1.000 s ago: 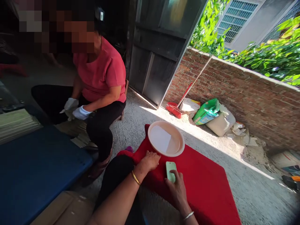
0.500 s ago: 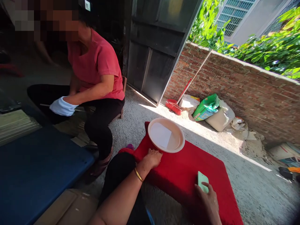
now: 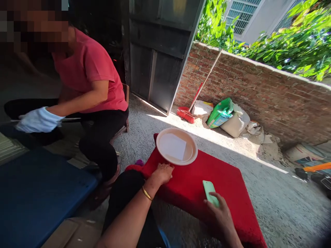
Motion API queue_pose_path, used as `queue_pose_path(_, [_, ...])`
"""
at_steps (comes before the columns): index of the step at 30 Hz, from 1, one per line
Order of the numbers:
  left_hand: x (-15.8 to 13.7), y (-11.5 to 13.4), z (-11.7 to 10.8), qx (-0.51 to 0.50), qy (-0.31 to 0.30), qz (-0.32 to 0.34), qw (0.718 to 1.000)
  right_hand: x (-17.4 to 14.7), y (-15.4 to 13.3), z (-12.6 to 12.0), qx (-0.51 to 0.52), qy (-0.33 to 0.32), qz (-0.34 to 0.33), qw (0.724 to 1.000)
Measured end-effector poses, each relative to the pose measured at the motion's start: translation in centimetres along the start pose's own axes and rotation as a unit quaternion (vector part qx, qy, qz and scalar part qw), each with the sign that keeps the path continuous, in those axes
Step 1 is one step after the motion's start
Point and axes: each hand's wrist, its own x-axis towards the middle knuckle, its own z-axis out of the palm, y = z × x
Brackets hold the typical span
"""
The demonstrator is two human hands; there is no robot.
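Observation:
A pale pink basin (image 3: 191,151) stands on a red cloth-covered bench (image 3: 219,168), with a white sheet (image 3: 172,145) inside it. Just in front of the basin, my left hand (image 3: 163,173) rests on the red cloth, palm down and holding nothing, a gold bangle at its wrist. Toward the right front of the bench, my right hand (image 3: 219,206) has its thumb and fingers around the lower part of a light green phone (image 3: 209,187). The phone's upper part sticks out beyond the fingers.
A co-worker in a pink shirt (image 3: 90,65) sits at the left, wearing a white glove (image 3: 41,120). A dark blue surface (image 3: 51,186) lies on my left. A red broom (image 3: 186,115) and bags (image 3: 221,112) stand by the brick wall (image 3: 245,79), beside a dark door (image 3: 155,51).
My right hand and the phone have shifted left on the bench, nearer my left hand. The whole view has swung slightly right. My left hand stays by the basin.

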Motion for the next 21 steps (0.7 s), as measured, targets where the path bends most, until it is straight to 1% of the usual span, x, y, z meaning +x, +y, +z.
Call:
queue_pose_path(2, [0.0, 0.1, 0.0, -0.002, 0.000, 0.000, 1.000, 1.4, 3.6, -3.7, -0.052, 0.085, 0.105, 0.989])
queue_pose_path(3, [0.0, 0.2, -0.1, -0.002, 0.000, 0.000, 1.000, 1.9, 5.1, -5.1, -0.079, 0.110, 0.151, 0.979])
queue_pose_path(4, [-0.1, 0.2, -0.2, -0.001, 0.000, -0.001, 1.000, 2.2, 6.2, -6.0, -0.104, 0.122, 0.187, 0.969])
queue_pose_path(5, [-0.2, 0.3, -0.3, 0.001, 0.000, -0.002, 1.000, 2.2, 6.9, -6.3, -0.122, 0.127, 0.209, 0.962])
queue_pose_path(6, [-0.2, 0.4, -0.4, 0.003, 0.000, -0.003, 1.000, 2.1, 7.1, -6.0, -0.135, 0.128, 0.215, 0.959])
queue_pose_path(7, [-0.3, 0.4, -0.5, 0.006, -0.001, -0.003, 1.000, 1.7, 6.7, -5.2, -0.141, 0.127, 0.204, 0.960])
queue_pose_path(8, [-0.4, 0.5, -0.6, 0.009, -0.002, -0.003, 1.000, 1.0, 5.9, -4.0, -0.141, 0.124, 0.178, 0.966])
queue_pose_path(10, [-0.4, 0.5, -0.7, 0.014, -0.007, -0.004, 1.000, -0.8, 3.4, -0.5, -0.117, 0.101, 0.100, 0.983])
queue_pose_path(11, [-0.5, 0.5, -0.8, 0.016, -0.009, -0.004, 1.000, -1.8, 1.8, 1.3, -0.094, 0.073, 0.052, 0.992])
queue_pose_path(13, [-0.5, 0.5, -0.9, 0.019, -0.011, -0.005, 1.000, -3.8, -1.3, 4.5, -0.041, -0.023, -0.045, 0.998])
queue_pose_path(14, [-0.5, 0.5, -0.9, 0.019, -0.011, -0.006, 1.000, -4.5, -2.6, 5.7, -0.018, -0.085, -0.086, 0.992])
queue_pose_path(15, [-0.6, 0.5, -0.9, 0.020, -0.011, -0.006, 1.000, -5.0, -3.6, 6.4, 0.000, -0.143, -0.117, 0.983])
queue_pose_path(16, [-0.6, 0.5, -0.8, 0.019, -0.011, -0.006, 1.000, -5.2, -4.2, 6.7, 0.015, -0.186, -0.136, 0.973])
queue_pose_path(17, [-0.6, 0.5, -0.8, 0.017, -0.010, -0.006, 1.000, -4.9, -4.5, 6.6, 0.028, -0.205, -0.142, 0.968])
queue_pose_path(18, [-0.7, 0.5, -0.8, 0.015, -0.009, -0.006, 1.000, -4.3, -4.4, 6.1, 0.039, -0.195, -0.134, 0.971])
queue_pose_path(19, [-0.7, 0.5, -0.7, 0.012, -0.008, -0.006, 1.000, -3.2, -4.0, 5.3, 0.049, -0.157, -0.112, 0.980])
queue_pose_path(21, [-0.7, 0.5, -0.6, 0.004, -0.006, -0.007, 1.000, -0.2, -2.5, 3.1, 0.050, -0.040, -0.039, 0.997])
